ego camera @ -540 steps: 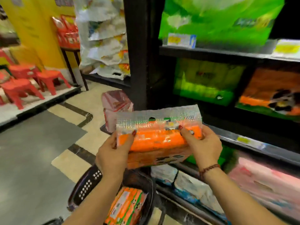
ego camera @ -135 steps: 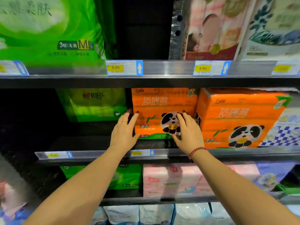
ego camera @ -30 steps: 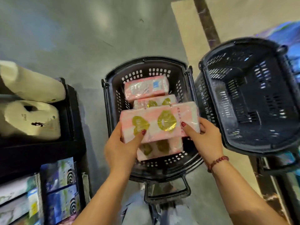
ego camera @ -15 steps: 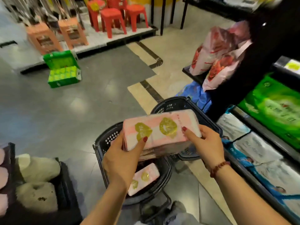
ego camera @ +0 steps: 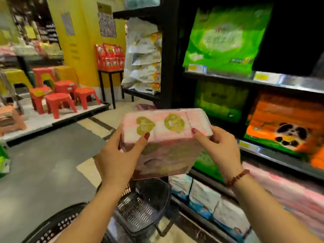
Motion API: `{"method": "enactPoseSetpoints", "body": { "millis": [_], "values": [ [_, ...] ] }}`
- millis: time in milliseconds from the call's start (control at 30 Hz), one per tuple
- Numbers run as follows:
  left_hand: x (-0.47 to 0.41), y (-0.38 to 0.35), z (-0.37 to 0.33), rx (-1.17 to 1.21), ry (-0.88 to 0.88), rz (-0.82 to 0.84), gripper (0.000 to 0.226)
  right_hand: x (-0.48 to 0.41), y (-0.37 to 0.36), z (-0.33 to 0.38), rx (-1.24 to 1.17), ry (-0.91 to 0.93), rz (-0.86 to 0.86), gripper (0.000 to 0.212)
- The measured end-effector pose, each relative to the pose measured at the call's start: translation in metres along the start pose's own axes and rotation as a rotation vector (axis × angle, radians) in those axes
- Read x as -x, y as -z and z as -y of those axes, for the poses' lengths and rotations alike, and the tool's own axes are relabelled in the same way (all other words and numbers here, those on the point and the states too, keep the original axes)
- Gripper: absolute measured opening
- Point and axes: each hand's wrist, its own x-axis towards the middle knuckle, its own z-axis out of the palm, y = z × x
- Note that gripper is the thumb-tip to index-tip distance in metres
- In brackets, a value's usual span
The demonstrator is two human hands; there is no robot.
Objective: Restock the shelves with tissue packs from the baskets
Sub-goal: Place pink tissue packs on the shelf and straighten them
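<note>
I hold a pink tissue pack (ego camera: 168, 132) with two gold emblems at chest height, in front of the shelves. My left hand (ego camera: 119, 156) grips its left end, thumb on top. My right hand (ego camera: 219, 146) grips its right end, thumb on the top face. Below my arms stand two black baskets, one (ego camera: 145, 207) under the pack and one (ego camera: 52, 228) at the bottom left. The shelf unit (ego camera: 280, 155) at the right holds green packs (ego camera: 226, 37), an orange panda pack (ego camera: 287, 127) and pink packs (ego camera: 294, 188) lower down.
A black shelf post (ego camera: 170, 58) rises just behind the pack. Red plastic stools (ego camera: 59, 99) stand on a low platform at the left. A yellow pillar (ego camera: 82, 37) and a small table with red bags (ego camera: 110, 58) are beyond. Grey floor (ego camera: 43, 163) lies at the left.
Both hands have lifted the pink pack up out of the basket and my view has swung up and right toward the shelves.
</note>
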Motion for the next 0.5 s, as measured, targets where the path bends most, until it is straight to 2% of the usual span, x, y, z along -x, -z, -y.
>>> {"method": "enactPoseSetpoints", "body": {
  "millis": [133, 300, 500],
  "values": [
    [-0.005, -0.046, -0.052, 0.086, -0.113, 0.04, 0.061, -0.024, 0.069, 0.01, 0.046, 0.104, -0.101, 0.039],
    [-0.025, -0.092, -0.097, 0.137, -0.275, 0.094, 0.09, -0.049, 0.138, 0.03, 0.201, 0.21, -0.252, 0.049],
    [-0.062, -0.136, -0.156, 0.314, -0.528, 0.218, 0.1, -0.078, 0.201, 0.053, 0.248, 0.355, -0.42, 0.046]
  ]
}}
